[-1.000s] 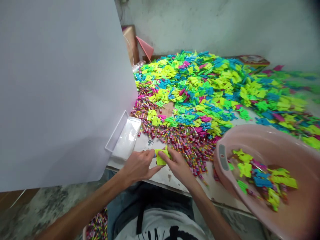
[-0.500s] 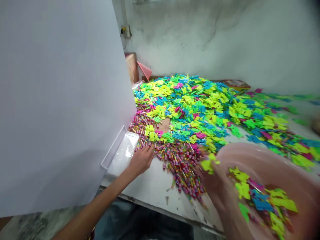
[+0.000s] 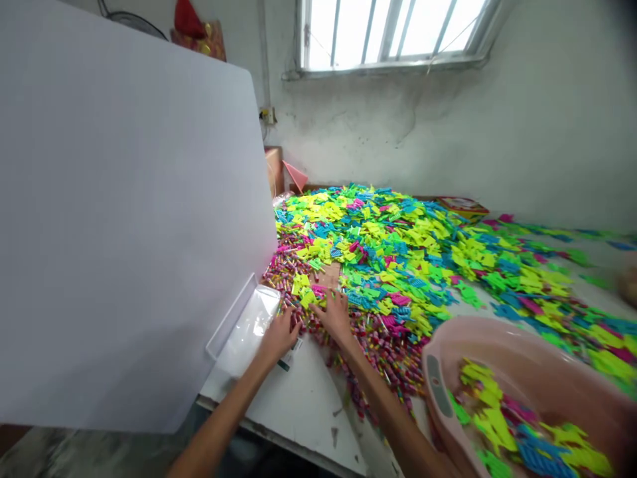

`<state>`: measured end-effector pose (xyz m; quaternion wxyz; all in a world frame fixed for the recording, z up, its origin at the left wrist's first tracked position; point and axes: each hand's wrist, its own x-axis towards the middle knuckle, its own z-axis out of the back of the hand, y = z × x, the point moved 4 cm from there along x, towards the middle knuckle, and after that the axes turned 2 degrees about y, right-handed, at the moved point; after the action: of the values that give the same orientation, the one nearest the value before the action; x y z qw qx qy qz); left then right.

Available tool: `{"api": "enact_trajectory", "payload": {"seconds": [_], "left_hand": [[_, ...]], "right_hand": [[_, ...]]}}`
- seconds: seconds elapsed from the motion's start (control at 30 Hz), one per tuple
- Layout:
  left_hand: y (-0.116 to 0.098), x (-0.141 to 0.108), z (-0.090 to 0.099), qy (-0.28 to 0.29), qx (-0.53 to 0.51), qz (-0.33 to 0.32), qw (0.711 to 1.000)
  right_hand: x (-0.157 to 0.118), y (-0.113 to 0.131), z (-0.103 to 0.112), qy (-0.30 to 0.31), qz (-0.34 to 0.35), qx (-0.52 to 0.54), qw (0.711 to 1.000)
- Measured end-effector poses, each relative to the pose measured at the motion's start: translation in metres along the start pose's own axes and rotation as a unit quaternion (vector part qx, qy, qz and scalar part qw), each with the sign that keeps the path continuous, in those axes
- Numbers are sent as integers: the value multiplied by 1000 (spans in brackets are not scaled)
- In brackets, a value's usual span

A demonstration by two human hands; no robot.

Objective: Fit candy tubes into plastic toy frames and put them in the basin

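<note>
My left hand [image 3: 279, 337] is at the near-left edge of a pile of small pink and multicoloured sticks [image 3: 383, 352], beside a clear plastic bag [image 3: 256, 318]. Its fingers are bent, and whether they hold anything is too small to tell. A small dark-and-white piece [image 3: 289, 357] lies just under that hand. My right hand [image 3: 336, 317] reaches over the sticks with its fingers apart, close to some yellow and pink plastic pieces [image 3: 301, 285]. Behind both hands spreads a large heap of yellow, green, blue and pink plastic pieces [image 3: 398, 232].
A pink basin [image 3: 507, 332] with coloured pieces inside stands at the right. A tall white panel [image 3: 139, 219] blocks the left side. A shallow white tray [image 3: 231, 318] holds the bag. At the back are a pink triangular object [image 3: 297, 176] and a colourful box [image 3: 462, 208].
My right hand has moved left from beside the basin to the sticks, and the yellow piece is no longer in it. The view has tilted up, showing a window.
</note>
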<state>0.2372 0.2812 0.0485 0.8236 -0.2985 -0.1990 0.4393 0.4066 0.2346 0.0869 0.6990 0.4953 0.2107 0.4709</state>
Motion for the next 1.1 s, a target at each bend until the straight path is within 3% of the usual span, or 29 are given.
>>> {"api": "enact_trajectory", "payload": {"seconds": [0.17, 0.37, 0.67, 0.77, 0.83, 0.9, 0.97, 1.1], "left_hand": [[3, -1, 2, -18, -82, 21, 996], [-2, -15, 14, -33, -244, 72, 966], [-66, -51, 45, -26, -418, 73, 905], [-80, -61, 55, 9, -470, 52, 881], [-86, -65, 60, 45, -461, 29, 886], [-88, -69, 62, 71, -412, 8, 908], [-88, -71, 62, 77, -371, -3, 926], [-87, -74, 62, 83, -352, -5, 932]], "right_hand": [[11, -4, -7, 15, -5, 26, 1000], [-25, 2, 8, 78, -86, 195, 974], [-90, 27, 21, 147, -204, 386, 887], [-99, 38, 25, 171, -189, 386, 887], [-102, 45, 28, 185, -168, 369, 895], [-104, 52, 31, 194, -152, 350, 904], [-105, 57, 34, 198, -137, 329, 913], [-107, 59, 36, 184, -121, 298, 929]]}}
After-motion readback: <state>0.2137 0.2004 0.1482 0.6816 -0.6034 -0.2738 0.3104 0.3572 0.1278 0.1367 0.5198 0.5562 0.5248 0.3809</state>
